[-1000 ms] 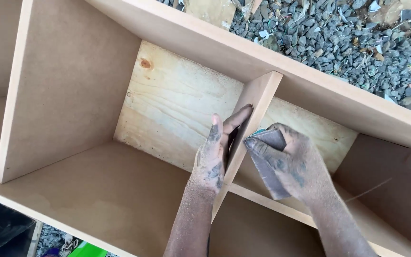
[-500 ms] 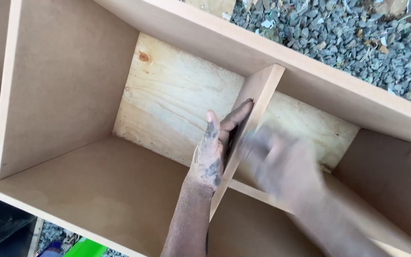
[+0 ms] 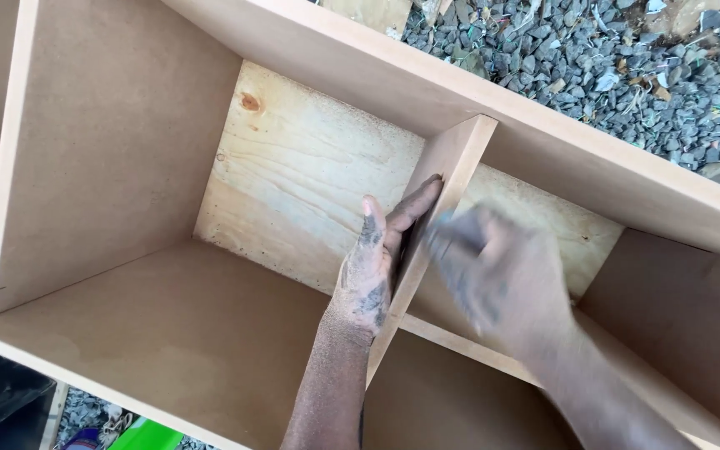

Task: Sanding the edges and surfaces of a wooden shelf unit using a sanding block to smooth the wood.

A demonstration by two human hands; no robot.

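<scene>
Thin divider panel (image 3: 447,179) stands upright inside cabinet carcass (image 3: 543,150), between both hands. Left hand (image 3: 374,271) flat against panel's left face, fingers extended, thumb up, dusty. Right hand (image 3: 502,279) just beside panel's right face, motion-blurred; cannot tell grip or whether holding anything. Plywood back (image 3: 310,175) behind panel. Gravel (image 3: 618,67) beyond cabinet's far edge.

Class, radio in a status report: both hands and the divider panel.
Left hand flat against divider panel, bracing. Right hand blurred on the panel's far side, grip unclear. Plywood back behind; nothing blocking.
</scene>
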